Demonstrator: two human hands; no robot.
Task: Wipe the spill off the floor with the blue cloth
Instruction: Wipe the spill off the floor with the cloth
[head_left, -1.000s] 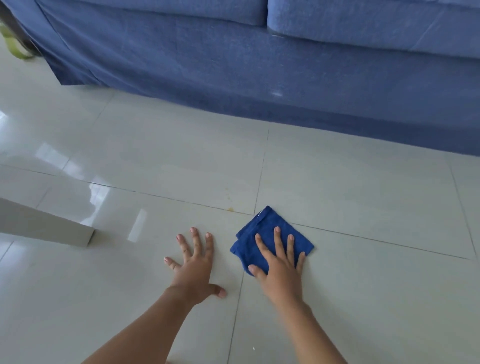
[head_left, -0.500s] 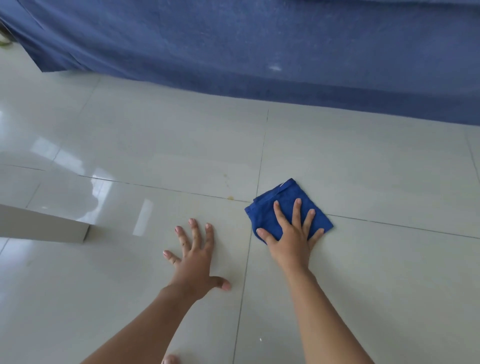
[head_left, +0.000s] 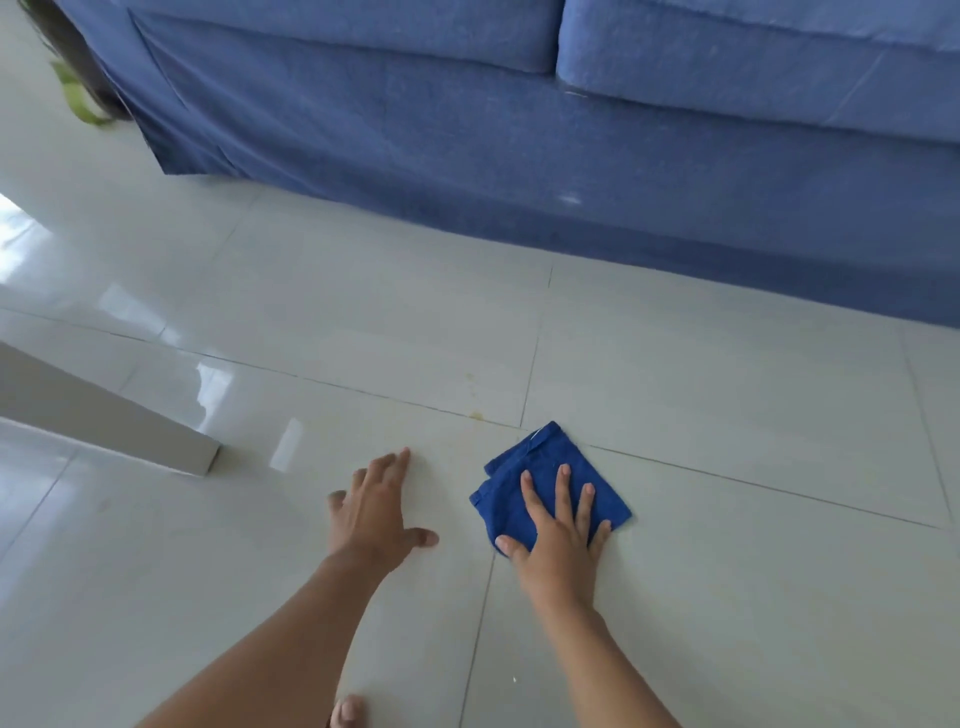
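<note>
Pressing folded blue cloth (head_left: 545, 478) flat on floor (head_left: 727, 597) under right hand (head_left: 558, 525), fingers spread wide; left hand (head_left: 376, 512) splayed, empty, bracing beside. Yellowish spill (head_left: 474, 414) just beyond. Likely soft, light, bunches easily; best pinned by palm mid-cloth.

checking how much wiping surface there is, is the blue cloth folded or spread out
Folded. The blue cloth lies on the floor as a small layered square, stacked edges visible at its left side, under the flat right hand.
</note>
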